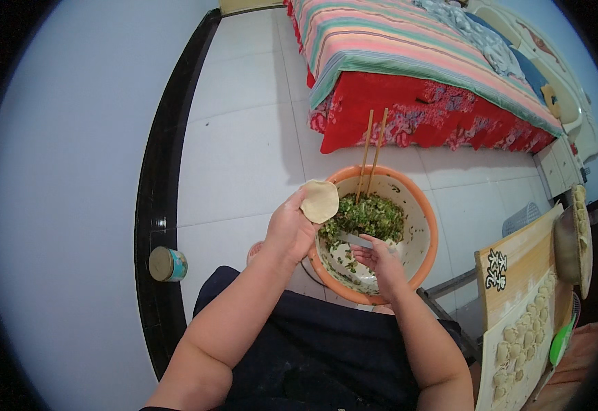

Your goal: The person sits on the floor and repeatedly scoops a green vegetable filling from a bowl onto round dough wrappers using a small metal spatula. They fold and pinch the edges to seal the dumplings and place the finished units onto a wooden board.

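A round, flat dumpling wrapper [321, 201] rests on the fingers of my left hand [291, 229], held at the left rim of a wide basin [431, 240]. The basin is cream inside with an orange rim. Chopped green filling [374, 216] is heaped in its far part. Over the basin, my right hand [379, 260] grips a flat metal spatula [356, 240], its blade reaching left to the filling's near edge. Two long wooden chopsticks [374, 154] stand upright in the filling, touched by neither hand.
To the right, a wooden board [518, 257] carries rows of dumplings [525, 329], beside a metal pot [567, 246]. A tin [168, 264] stands by the left wall. A bed with a striped cover [374, 41] lies ahead, and a small basket [520, 219] is beyond the board.
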`<move>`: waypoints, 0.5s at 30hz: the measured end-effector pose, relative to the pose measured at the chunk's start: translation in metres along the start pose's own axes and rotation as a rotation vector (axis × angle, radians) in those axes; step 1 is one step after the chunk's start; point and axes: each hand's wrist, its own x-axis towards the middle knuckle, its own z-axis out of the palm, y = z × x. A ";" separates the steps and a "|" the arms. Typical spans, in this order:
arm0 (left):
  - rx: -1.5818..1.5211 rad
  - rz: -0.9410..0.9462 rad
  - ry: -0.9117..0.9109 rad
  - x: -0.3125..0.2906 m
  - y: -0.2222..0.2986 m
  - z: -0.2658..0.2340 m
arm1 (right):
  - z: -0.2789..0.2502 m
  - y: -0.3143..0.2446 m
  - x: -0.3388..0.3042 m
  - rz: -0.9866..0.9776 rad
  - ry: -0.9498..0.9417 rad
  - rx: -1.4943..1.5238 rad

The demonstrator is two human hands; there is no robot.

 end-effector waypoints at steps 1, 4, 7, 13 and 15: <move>-0.012 -0.002 0.002 0.001 0.000 -0.001 | -0.002 -0.004 -0.001 0.022 0.004 0.031; -0.022 -0.011 0.017 0.004 0.002 -0.005 | -0.018 -0.014 -0.005 0.015 -0.032 0.148; -0.005 -0.048 0.046 0.004 -0.001 -0.003 | -0.027 -0.034 -0.019 -0.020 0.023 0.166; 0.091 -0.193 -0.012 0.009 -0.030 -0.013 | -0.031 -0.058 -0.055 -0.281 0.100 0.034; 0.085 -0.281 0.016 -0.001 -0.036 0.002 | -0.027 -0.060 -0.066 -0.377 0.108 -0.059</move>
